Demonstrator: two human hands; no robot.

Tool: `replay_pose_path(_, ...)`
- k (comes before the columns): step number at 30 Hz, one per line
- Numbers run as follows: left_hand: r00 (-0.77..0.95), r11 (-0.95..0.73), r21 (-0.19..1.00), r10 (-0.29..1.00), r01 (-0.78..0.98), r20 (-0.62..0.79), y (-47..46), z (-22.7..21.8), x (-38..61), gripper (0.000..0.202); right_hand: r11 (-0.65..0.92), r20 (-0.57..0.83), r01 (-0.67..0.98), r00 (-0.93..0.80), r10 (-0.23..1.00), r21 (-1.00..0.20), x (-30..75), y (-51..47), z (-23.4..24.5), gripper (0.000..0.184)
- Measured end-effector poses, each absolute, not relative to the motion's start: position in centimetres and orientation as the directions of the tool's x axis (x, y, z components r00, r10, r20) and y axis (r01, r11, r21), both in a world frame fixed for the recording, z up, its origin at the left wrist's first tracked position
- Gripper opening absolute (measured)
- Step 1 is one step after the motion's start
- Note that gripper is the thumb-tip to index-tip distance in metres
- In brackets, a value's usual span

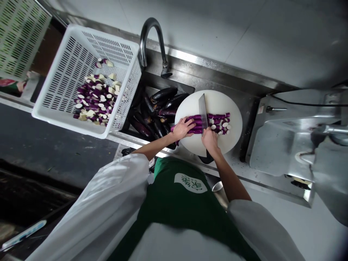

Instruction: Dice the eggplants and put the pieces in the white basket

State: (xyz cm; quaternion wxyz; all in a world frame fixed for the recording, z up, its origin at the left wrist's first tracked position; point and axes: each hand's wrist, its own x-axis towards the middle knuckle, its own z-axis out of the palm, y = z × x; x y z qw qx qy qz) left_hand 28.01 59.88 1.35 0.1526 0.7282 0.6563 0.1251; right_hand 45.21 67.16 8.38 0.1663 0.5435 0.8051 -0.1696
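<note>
On a round white cutting board (190, 103) lie several slim purple eggplants (196, 129) side by side. My left hand (183, 128) holds them down from the left, fingers curled over them. Wrapped round the handle of a cleaver (202, 108), my right hand (210, 140) keeps the blade across the row, just right of my left fingers. Cut eggplant pieces (225, 125) with white faces lie to the right of the blade. The lower edge of the blade is hidden among the eggplants.
Whole dark eggplants (164, 94) fill the sink basin left of the board. A white slotted basket (51, 105) holds cut eggplant chunks (95, 96). A curved faucet (152, 23) rises behind the basin. To the right stands a metal machine (272, 145); a green slotted crate (20, 40) is far left.
</note>
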Motion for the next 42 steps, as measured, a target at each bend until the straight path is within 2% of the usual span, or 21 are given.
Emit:
replay_pose_path(7, 0.095, -0.085, 0.393, 0.995, 0.916, -0.007, 59.9, 1.3, 28.2, 0.053, 0.38, -0.419, 0.922, -0.374, 0.828, -0.072, 46.5, 66.5, 11.6, 0.034)
replay_pose_path(10, 0.096, -0.087, 0.395, 0.995, 0.914, -0.002, 59.9, 1.0, 28.1, 0.055, 0.403, -0.445, 0.912, -0.391, 0.806, -0.072, 46.9, 65.6, 12.3, 0.033)
replay_pose_path(14, 0.096, -0.088, 0.399, 0.995, 0.913, -0.002, 59.9, 0.7, 28.1, 0.054, 0.41, -0.484, 0.908, -0.398, 0.779, -0.086, 46.5, 65.1, 11.5, 0.031)
replay_pose_path(23, 0.101, -0.088, 0.432, 0.995, 0.897, -0.007, 60.3, 1.2, 27.8, 0.058, 0.364, -0.448, 0.923, -0.381, 0.809, -0.128, 44.2, 65.5, 8.1, 0.03)
replay_pose_path(27, 0.052, -0.088, 0.5, 0.995, 0.862, 0.085, 59.3, 1.4, 26.8, 0.069, 0.359, -0.442, 0.921, -0.388, 0.809, -0.153, 44.5, 65.8, 8.0, 0.029)
replay_pose_path(30, 0.042, -0.11, 0.551, 0.99, 0.827, 0.136, 58.2, 0.8, 26.2, 0.061, 0.364, -0.448, 0.919, -0.393, 0.804, -0.153, 44.5, 66.0, 7.9, 0.029)
replay_pose_path(34, 0.064, -0.147, 0.559, 0.984, 0.816, 0.164, 57.9, -0.2, 26.2, 0.049, 0.356, -0.432, 0.922, -0.385, 0.815, -0.15, 44.3, 66.9, 7.7, 0.031)
replay_pose_path(42, 0.088, -0.143, 0.544, 0.988, 0.827, 0.125, 58.3, 0.0, 26.2, 0.049, 0.401, -0.422, 0.909, -0.41, 0.809, -0.115, 45.7, 66.0, 10.8, 0.033)
